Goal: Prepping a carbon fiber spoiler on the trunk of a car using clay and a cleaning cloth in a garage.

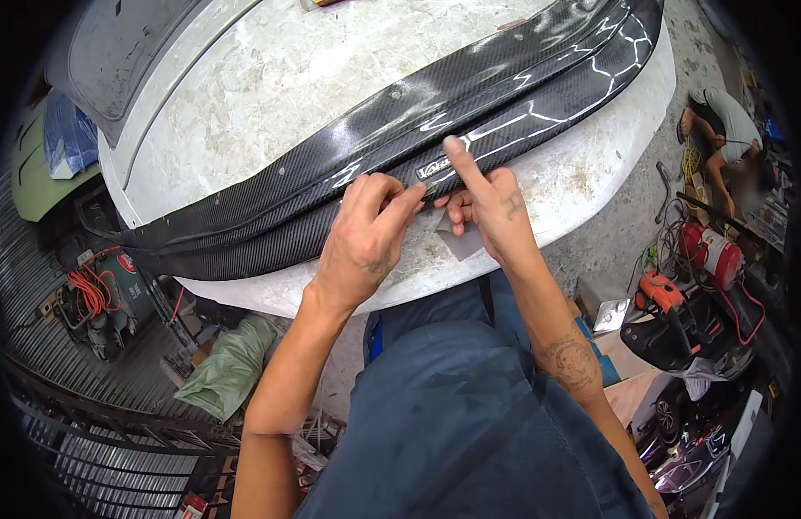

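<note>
A long, curved, glossy black carbon-fibre panel lies across a worn white surface. Near its front edge sits a small badge with a pale border. My left hand is closed, its thumb and forefinger pinched at the panel's edge just below the badge; whatever is between the fingertips is too small to make out. On the other side, my right hand has its thumb raised over the badge's right end. Its other fingers curl below the panel edge against a small grey sheet, which they seem to hold.
The white surface has a rounded near edge against my body. On the floor at left are a green compressor with an orange hose and a green sack. At right are a red tank, an orange tool and a crouching person.
</note>
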Action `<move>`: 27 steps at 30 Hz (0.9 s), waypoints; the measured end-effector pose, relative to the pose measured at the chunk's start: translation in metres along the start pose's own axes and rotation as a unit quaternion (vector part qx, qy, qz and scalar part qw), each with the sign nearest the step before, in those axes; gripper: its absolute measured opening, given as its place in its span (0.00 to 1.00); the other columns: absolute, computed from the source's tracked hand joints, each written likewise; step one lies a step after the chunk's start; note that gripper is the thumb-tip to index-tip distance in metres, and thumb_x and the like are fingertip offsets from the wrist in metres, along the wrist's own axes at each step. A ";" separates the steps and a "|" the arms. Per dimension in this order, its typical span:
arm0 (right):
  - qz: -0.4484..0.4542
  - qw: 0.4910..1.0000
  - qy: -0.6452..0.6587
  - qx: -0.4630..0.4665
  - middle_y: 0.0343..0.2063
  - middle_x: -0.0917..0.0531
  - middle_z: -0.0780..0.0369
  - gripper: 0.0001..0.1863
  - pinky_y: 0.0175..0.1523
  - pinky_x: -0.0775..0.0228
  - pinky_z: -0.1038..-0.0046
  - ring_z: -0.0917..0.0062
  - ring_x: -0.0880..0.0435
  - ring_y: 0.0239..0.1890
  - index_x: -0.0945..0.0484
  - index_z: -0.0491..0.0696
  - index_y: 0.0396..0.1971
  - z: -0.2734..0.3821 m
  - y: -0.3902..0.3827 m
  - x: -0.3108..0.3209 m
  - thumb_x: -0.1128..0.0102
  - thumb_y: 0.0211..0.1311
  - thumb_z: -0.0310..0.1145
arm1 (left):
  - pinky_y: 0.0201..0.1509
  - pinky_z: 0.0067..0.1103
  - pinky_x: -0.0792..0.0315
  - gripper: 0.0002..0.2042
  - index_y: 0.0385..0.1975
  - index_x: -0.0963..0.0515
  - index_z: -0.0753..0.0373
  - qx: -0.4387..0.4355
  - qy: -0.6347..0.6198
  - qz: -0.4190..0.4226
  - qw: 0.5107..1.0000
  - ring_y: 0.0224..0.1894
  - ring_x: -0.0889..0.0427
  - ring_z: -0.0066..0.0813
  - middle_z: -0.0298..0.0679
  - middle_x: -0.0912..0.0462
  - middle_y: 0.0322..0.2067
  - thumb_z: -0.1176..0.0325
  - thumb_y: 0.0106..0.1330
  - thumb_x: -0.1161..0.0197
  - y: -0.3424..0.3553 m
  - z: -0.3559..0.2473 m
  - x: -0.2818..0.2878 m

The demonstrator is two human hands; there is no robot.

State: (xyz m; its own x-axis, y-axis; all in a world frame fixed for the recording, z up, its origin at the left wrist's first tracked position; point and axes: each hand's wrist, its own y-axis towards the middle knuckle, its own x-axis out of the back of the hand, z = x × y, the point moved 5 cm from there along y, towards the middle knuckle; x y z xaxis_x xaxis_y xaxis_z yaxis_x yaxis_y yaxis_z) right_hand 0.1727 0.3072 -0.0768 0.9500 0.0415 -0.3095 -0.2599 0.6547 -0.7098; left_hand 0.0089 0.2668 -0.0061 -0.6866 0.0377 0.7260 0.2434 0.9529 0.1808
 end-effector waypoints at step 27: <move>-0.072 0.996 0.006 0.049 0.17 0.17 0.60 0.20 0.18 0.25 0.75 0.81 0.20 0.15 0.15 0.41 0.25 -0.002 0.003 -0.001 0.24 0.67 0.42 | 0.50 0.34 0.24 0.21 0.52 0.18 0.74 -0.143 0.079 0.167 0.972 0.44 0.22 0.43 0.46 0.23 0.43 0.83 0.55 0.32 0.019 -0.005 0.009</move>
State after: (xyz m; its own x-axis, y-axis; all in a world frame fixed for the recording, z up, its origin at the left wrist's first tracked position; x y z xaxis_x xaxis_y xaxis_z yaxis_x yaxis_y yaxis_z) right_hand 0.1707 0.3081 -0.0797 0.9738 -0.0680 -0.2169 -0.1015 0.7236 -0.6827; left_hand 0.0106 0.2836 0.0072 -0.4286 0.2623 0.8646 0.6313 0.7715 0.0789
